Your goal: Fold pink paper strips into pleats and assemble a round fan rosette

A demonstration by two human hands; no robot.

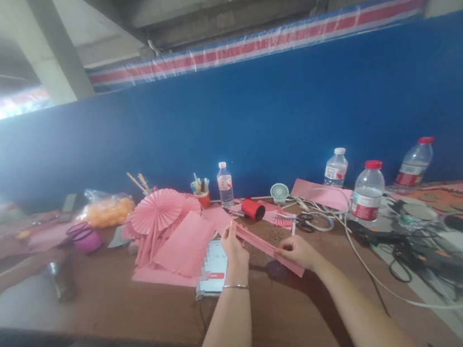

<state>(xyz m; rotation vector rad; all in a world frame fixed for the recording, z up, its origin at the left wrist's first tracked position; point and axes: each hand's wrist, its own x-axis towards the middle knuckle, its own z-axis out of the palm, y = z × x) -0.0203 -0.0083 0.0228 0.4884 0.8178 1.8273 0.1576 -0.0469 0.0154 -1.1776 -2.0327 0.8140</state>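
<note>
Between my two hands a narrow, folded strip of pink paper (259,243) is held slantwise above the table. My left hand (234,247) pinches its far left end, with a bracelet around that wrist. My right hand (299,252) grips it close to the near right end, thumb on top. Left of my hands lie flat pink paper sheets (183,244), and behind them a round pleated pink paper fan (155,211). A phone (216,271) with a lit screen lies beneath my left wrist, partly covered by it.
Beyond my hands are a red cylinder (253,209), scissors (305,222), a small fan (279,192), a pen cup (203,198) and a water bottle (225,185). Larger bottles (367,193) and tangled cables (396,249) occupy the right. A purple container (85,238) stands left. A blue wall (250,120) rises behind.
</note>
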